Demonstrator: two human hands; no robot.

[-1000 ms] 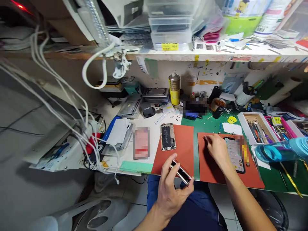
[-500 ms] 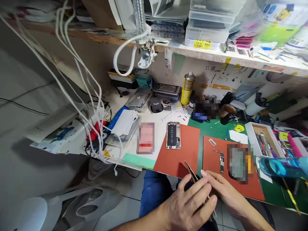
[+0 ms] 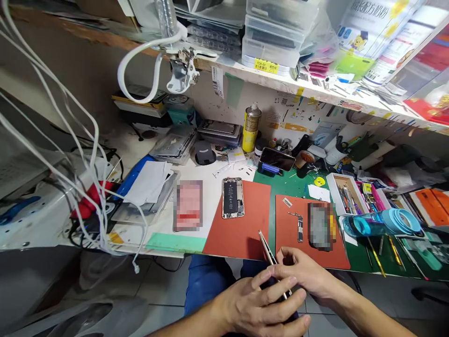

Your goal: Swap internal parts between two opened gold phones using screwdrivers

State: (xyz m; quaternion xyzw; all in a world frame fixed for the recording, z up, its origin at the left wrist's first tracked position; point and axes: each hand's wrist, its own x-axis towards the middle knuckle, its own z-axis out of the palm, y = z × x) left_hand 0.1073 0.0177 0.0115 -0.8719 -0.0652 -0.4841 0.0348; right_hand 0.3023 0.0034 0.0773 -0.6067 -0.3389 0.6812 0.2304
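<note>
A slim metal-edged shell [image 3: 268,251], perhaps a phone housing, is between the two hands over the lap, just in front of the bench [image 3: 212,189]. It slants, one end pointing up and away, its narrow edge towards the eye. Held off the surface like this, it can probably be turned freely and reached from both sides. The left hand [image 3: 263,299] has its grip closed around the shell, fingers spread along it. The right hand [image 3: 301,271] is bent close against it; whether its fingertips pinch it, I cannot tell.

Nearest on the bench, an opened phone [image 3: 233,198] lies flat on the left red mat [image 3: 254,210], black battery upward. On the right red mat [image 3: 287,236], a narrow circuit board [image 3: 300,229] and a small silver piece [image 3: 287,202] lie apart, likely so that small parts show up against the plain colour. A blurred object [image 3: 319,227] rests beside the board.

Further right, a white open box [image 3: 333,194] keeps slender tools together, seemingly within easy reach. A blue bottle [image 3: 377,223] lies on its side just below it. Behind, a white cup [image 3: 334,157] holds pens or tools upright. On the shelf [image 3: 315,92], clear stacked boxes [image 3: 273,44] hold something dark.
</note>
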